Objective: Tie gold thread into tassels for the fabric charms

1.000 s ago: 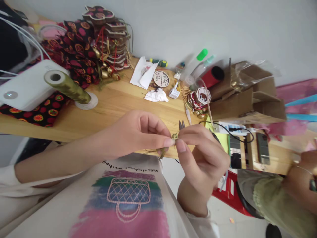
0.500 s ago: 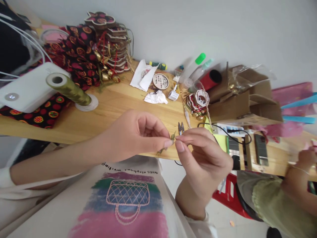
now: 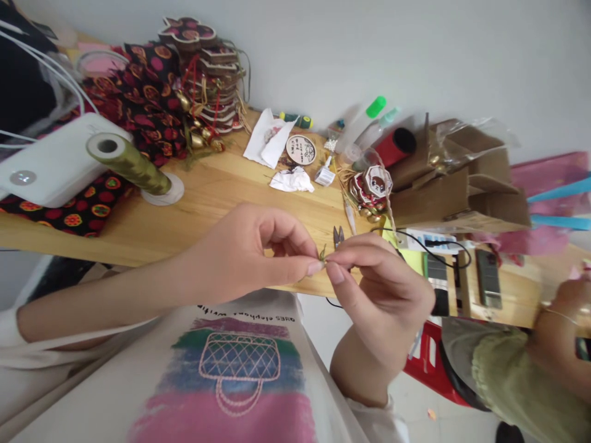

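Observation:
My left hand (image 3: 272, 249) pinches a small bit of olive-green cord (image 3: 322, 252) between thumb and forefinger, a short piece sticking up above the tips. Against it, my right hand (image 3: 381, 286) has its thumb and forefinger pressed together on the same cord. The fingertips nearly touch and hide most of the cord. Both hands are just above the table's front edge. Right behind them lie dark-bladed thread snips (image 3: 338, 236), partly covered by my right fingers. On the left stands a spool of shiny olive-green cord (image 3: 138, 169) on a white base.
Stacked fabric-covered ornaments with bells (image 3: 207, 86) stand at the back left beside a white device (image 3: 60, 163). Crumpled tissue (image 3: 292, 179), a small bottle (image 3: 325, 173) and bear-face ornaments (image 3: 377, 181) lie behind my hands. A cardboard box (image 3: 438, 200) and a co-worker's arm (image 3: 558, 326) are to the right.
My fingertips have drawn slightly closer together on the cord. A cord end that hung below my left fingers no longer shows. The view has shifted slightly.

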The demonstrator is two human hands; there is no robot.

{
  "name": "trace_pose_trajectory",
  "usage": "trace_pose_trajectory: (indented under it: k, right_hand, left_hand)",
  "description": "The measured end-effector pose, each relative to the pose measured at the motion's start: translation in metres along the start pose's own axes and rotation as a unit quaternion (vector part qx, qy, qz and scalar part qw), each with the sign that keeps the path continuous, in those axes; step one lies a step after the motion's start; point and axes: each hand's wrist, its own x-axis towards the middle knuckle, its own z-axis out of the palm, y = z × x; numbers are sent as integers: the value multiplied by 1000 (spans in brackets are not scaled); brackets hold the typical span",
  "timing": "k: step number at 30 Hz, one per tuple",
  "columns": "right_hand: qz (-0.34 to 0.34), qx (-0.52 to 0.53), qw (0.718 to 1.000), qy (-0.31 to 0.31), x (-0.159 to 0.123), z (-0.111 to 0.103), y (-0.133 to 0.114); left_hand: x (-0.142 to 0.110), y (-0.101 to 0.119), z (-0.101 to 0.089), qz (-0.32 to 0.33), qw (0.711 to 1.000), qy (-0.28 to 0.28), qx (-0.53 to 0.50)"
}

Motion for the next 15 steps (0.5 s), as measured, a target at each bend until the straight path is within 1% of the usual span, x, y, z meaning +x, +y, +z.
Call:
trace_pose_trajectory:
  k: [4, 10, 15]
  right_hand:
    - [-11, -14, 1000, -11, 3, -3, 0]
    - [-35, -25, 998, -51, 9, -8, 3]
    - [-21, -22, 997, -69, 9, -9, 7]
  left_hand:
    - [-1, 2, -1, 44, 998, 18, 49]
    - [-1, 3, -1, 59, 996, -5, 65]
    - [-1, 1, -2, 80, 995, -8, 66]
